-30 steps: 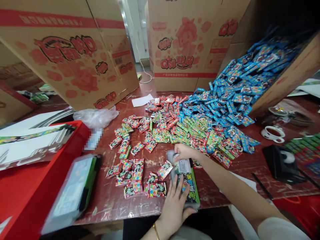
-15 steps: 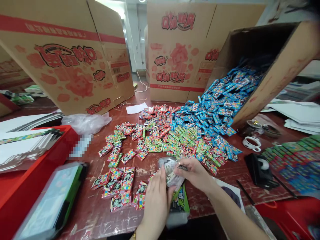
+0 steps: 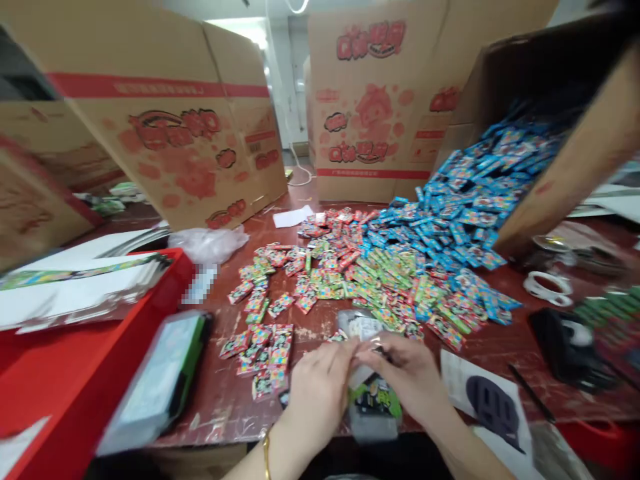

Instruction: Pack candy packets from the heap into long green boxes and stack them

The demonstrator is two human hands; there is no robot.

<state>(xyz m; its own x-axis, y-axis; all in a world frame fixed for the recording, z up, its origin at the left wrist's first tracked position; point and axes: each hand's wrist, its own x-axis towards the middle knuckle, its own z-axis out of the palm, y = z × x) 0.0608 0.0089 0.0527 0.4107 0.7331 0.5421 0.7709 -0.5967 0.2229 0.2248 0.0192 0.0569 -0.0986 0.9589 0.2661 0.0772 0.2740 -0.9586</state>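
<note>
Covering red table (image 3: 500, 347) w/ candy packets (image 3: 380, 267), cardboard boxes (image 3: 165, 140) behind

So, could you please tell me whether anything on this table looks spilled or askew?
Yes: the cardboard box at the right lies tipped over, and blue candy packets spill from its mouth onto the table, running into the green and red packets.

Bright overhead light; motion blur; warped edges.
</note>
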